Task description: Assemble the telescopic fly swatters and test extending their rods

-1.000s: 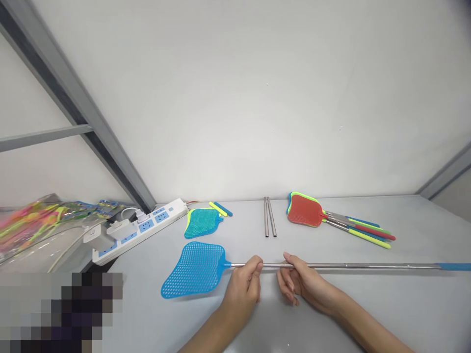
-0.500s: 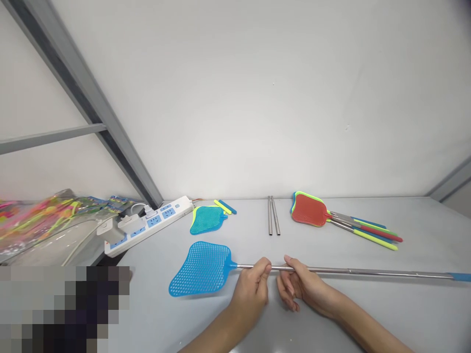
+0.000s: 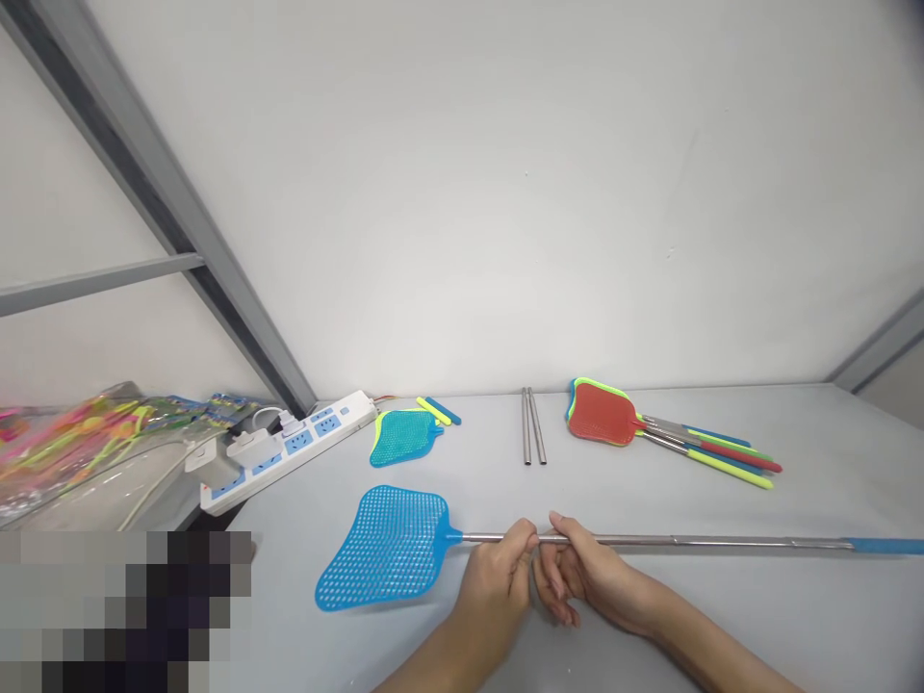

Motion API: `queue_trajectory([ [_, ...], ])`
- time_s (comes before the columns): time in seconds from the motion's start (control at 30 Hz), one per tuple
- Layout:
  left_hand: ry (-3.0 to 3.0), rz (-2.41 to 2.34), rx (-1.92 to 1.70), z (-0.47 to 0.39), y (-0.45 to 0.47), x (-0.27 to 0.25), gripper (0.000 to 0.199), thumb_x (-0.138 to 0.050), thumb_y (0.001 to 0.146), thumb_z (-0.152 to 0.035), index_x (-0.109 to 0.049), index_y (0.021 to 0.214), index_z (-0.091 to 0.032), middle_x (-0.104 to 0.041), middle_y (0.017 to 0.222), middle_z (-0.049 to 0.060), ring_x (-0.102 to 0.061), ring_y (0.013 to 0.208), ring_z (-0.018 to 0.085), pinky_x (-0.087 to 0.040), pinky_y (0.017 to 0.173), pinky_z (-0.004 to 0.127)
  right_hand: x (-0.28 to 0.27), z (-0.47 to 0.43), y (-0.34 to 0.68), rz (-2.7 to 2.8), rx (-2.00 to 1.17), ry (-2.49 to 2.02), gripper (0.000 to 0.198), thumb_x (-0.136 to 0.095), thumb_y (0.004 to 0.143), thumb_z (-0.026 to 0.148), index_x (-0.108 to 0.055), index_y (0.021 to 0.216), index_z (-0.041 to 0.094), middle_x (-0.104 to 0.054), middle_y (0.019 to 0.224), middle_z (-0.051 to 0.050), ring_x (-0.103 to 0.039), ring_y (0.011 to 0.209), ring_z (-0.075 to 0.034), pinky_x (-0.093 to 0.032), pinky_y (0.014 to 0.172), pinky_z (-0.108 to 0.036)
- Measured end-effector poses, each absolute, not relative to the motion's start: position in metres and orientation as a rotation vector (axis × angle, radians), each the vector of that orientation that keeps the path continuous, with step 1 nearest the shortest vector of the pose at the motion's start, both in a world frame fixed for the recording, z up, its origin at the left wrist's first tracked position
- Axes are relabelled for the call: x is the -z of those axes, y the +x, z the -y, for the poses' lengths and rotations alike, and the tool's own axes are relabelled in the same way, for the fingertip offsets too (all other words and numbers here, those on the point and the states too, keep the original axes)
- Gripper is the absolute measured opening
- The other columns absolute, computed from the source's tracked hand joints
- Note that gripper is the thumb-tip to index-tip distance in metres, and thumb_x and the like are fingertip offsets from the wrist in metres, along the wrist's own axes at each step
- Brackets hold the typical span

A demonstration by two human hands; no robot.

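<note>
Head view: left hand [image 3: 498, 582] and right hand [image 3: 593, 575] clamped on the blue swatter [image 3: 635, 540], its handle [image 3: 886, 546] cut off at right.

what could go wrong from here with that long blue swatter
Fingers might get pinched if the thin, sectioned silver metal rod slides in on itself, since the left hand and right hand sit close together on it.

The blue tubular handle, well away from both hands, could swing into the stacked mesh-headed swatters, red on top.
</note>
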State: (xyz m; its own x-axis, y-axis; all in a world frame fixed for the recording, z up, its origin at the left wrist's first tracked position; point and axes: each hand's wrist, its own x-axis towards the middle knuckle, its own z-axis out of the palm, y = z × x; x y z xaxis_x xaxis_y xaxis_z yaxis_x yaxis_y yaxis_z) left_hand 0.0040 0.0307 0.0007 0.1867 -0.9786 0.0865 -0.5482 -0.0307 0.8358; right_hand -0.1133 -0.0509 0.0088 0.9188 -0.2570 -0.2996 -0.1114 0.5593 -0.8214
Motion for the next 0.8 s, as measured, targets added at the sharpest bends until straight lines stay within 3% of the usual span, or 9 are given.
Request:
queue_trajectory([
  [0.33, 1.660, 1.413, 0.792, -0.029, -0.002, -0.004, 0.023, -0.024, 0.084, -0.022, -0.036, 0.063, -0.020, -0.043, 0.046, -0.005, -0.043, 0.044, 0.009, -0.029, 0.043, 0.018, 0.006, 0.051, -0.108, -0.317, 0.007, -0.786, 0.061, -0.013, 0.080, 0.055, -0.046, 0.049, 0.014, -0.050, 0.044, -0.005, -0.048, 0.037, -0.013, -0.034, 0.035, -0.023],
  [0.8, 1.667, 1.465, 0.762, -0.026, 0.004, -0.005, 0.027, -0.023, 0.086, -0.030, -0.037, 0.065, -0.020, -0.034, 0.044, -0.007, -0.034, 0.041, 0.008, -0.025, 0.043, 0.019, 0.004, 0.055, -0.107, -0.395, -0.031, -0.850, 0.069, -0.014, 0.078, 0.058, -0.055, 0.054, 0.007, -0.052, 0.044, -0.008, -0.049, 0.038, -0.014, -0.032, 0.036, -0.022],
])
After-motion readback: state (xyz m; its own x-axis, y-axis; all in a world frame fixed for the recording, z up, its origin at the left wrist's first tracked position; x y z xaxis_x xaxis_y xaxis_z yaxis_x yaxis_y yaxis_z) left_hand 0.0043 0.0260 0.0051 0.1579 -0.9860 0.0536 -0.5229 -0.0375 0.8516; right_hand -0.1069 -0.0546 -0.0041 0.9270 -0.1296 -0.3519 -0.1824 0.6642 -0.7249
